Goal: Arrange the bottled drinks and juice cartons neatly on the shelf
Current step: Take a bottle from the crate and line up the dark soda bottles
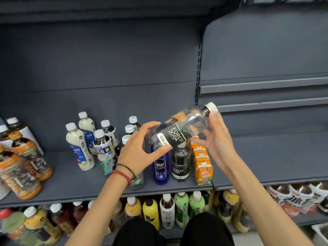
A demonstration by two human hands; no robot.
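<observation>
Nearest, a row of mixed upright bottles [166, 210] stands on the lower level, under the grey metal shelf [71, 183]. Above that shelf's front edge, the left hand [142, 148], with a red bead bracelet [122, 175] at the wrist, grips the base end of a clear plastic bottle with a black FOREST SODA label and white cap [193, 121]. The right hand [218, 139] holds its neck end, thumb by the cap and fingers under the body. The bottle is in the air and tilted: its long axis runs from lower left to upper right, cap pointing up and right. Beneath it on the shelf stand an upright blue bottle [160, 167], a black-labelled soda bottle [181, 164] and, just beside that, a row of orange juice cartons [203, 162]. Farther back and left stand cream-coloured milk drink bottles [79, 148].
</observation>
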